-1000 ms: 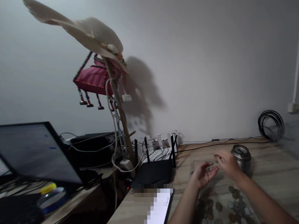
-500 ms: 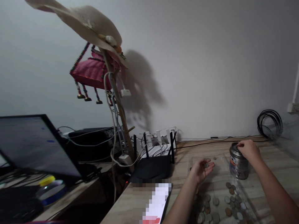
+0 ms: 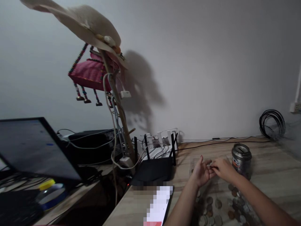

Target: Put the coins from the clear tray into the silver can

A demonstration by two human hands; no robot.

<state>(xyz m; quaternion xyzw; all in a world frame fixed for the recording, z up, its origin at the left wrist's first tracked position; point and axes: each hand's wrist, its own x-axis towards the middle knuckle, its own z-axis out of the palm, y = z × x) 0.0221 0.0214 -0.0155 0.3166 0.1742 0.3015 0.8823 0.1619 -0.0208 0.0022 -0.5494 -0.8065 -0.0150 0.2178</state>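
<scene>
My left hand (image 3: 204,172) is palm up, fingers loosely curled around coins that are mostly hidden now. My right hand (image 3: 223,169) reaches over the left fingers, its thumb and fingertips pinched at a small dark coin (image 3: 214,168). Right behind my right hand stands a metal coin tin (image 3: 241,153), upright, with a slot in its lid. Below both hands, many loose coins (image 3: 218,204) lie in a clear, shallow plastic tray (image 3: 191,164), partly covered by my forearms.
A black router (image 3: 152,169) with upright antennas and a lit phone (image 3: 158,204) are left of my hands. Coiled black cable (image 3: 272,124) lies by the wall. Farther left are a monitor (image 3: 35,147), a yellow-capped bottle (image 3: 50,194) and a wooden stand (image 3: 119,110) holding a hat and pink bag.
My right hand has left the tin's lid and moved left and down to my left palm. The lid slot is now uncovered. My left hand stays nearly in place.
</scene>
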